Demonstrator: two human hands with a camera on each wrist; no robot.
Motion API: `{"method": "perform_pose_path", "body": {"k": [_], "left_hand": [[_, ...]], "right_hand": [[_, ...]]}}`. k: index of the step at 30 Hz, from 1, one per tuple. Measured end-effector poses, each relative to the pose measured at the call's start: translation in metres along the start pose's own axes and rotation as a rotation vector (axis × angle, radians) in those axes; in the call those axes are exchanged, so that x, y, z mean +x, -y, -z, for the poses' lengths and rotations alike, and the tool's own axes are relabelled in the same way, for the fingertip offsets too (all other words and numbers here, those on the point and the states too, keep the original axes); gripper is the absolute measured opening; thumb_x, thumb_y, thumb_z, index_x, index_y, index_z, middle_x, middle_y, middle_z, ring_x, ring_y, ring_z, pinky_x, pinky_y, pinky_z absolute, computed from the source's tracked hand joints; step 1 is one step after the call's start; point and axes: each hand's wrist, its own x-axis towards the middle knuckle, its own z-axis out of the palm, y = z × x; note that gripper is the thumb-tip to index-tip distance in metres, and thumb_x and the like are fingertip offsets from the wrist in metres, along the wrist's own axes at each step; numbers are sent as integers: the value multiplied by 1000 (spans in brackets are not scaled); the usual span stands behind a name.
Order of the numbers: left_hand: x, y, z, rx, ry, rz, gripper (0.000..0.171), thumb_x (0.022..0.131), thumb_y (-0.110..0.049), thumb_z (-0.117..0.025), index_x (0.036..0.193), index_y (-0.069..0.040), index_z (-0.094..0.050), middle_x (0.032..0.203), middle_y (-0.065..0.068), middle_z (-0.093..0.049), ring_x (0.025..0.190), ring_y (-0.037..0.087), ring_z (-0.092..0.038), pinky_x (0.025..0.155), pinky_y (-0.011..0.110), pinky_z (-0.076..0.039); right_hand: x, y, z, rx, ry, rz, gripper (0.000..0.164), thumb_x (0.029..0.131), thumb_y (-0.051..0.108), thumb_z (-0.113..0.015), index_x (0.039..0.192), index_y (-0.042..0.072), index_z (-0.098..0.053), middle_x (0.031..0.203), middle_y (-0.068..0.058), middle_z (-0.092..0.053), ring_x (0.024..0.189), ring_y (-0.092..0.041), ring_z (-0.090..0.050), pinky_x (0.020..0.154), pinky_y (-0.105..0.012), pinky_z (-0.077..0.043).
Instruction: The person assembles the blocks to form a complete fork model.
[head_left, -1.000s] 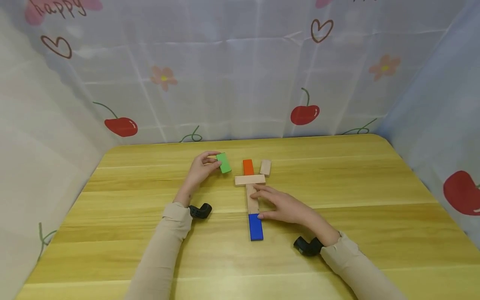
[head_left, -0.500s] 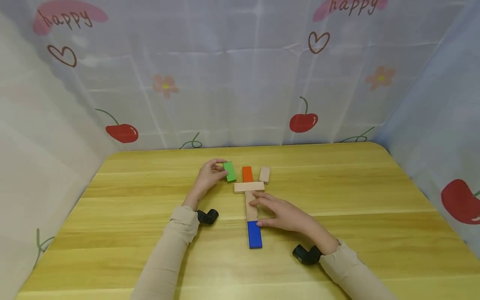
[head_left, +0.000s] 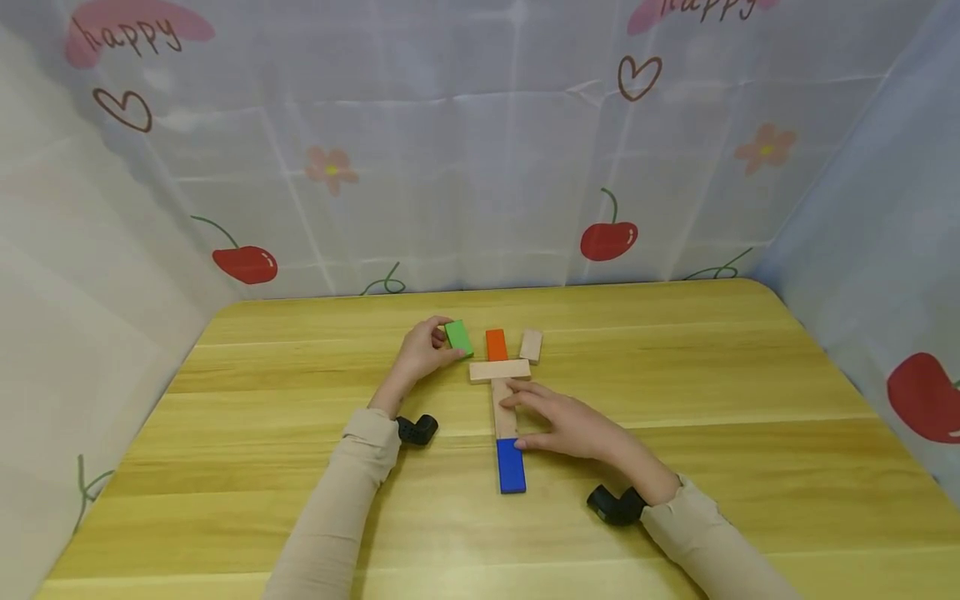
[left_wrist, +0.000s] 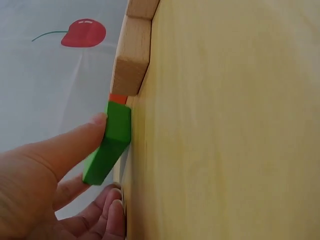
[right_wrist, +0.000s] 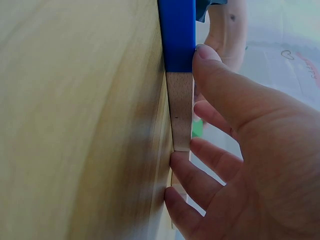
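My left hand (head_left: 420, 352) pinches a green block (head_left: 458, 336) between thumb and fingers, left of the orange block (head_left: 496, 344). In the left wrist view the green block (left_wrist: 109, 142) slants, its lower side close to the tabletop, with the thumb on its near face. Relaxed fingers of my right hand (head_left: 576, 428) rest at a long plain wooden block (head_left: 504, 421), while its thumb touches the top edge of a blue block (head_left: 512, 472). These two blocks lie end to end. Across their far end lies another plain wooden block (head_left: 498, 372), with the orange one behind it.
A short plain wooden block (head_left: 531, 345) lies at an angle just right of the orange one. The wooden table (head_left: 675, 367) ends at a back edge before a patterned curtain (head_left: 465, 167). Black wrist cameras (head_left: 617, 506) hang below both wrists.
My left hand has brought the green block rightward, closer to the orange one, and its thumb now sits at the block's near edge. The right hand keeps its place at the row.
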Motion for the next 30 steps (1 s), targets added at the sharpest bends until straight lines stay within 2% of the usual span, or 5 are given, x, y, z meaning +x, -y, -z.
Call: {"method": "perform_pose_path", "body": {"k": [5, 15, 22, 30], "left_hand": [[3, 1, 2, 53, 50, 3, 58, 82, -18, -75, 132, 1, -50, 110, 19, -52, 99, 30, -49, 84, 40, -44], [2, 1, 3, 49, 86, -6, 61, 84, -22, -73, 135, -1, -48, 120, 21, -46, 107, 32, -46, 90, 43, -41], [-6, 2, 4, 49, 120, 16, 60, 84, -22, -73, 135, -1, -48, 122, 22, -40, 109, 34, -44, 92, 44, -40], [-6, 0, 2, 94, 122, -7, 59, 85, -23, -72, 134, 0, -49, 115, 19, -43, 104, 31, -45, 89, 43, -41]], "right_hand": [[1, 0, 1, 3, 1, 2, 55, 88, 40, -64, 134, 14, -50, 150, -9, -26, 135, -29, -25, 102, -49, -30], [1, 0, 3, -5, -4, 5, 54, 88, 39, -64, 134, 14, -50, 150, -9, -26, 135, -28, -26, 102, -48, -30], [0, 1, -1, 8, 4, 2, 56, 88, 41, -63, 135, 14, -49, 151, -8, -25, 134, -28, -26, 102, -48, -31], [-2, 0, 0, -6, 1, -2, 56, 88, 41, -63, 136, 14, -49, 150, -8, -25, 134, -28, -28, 101, -48, -32]]}}
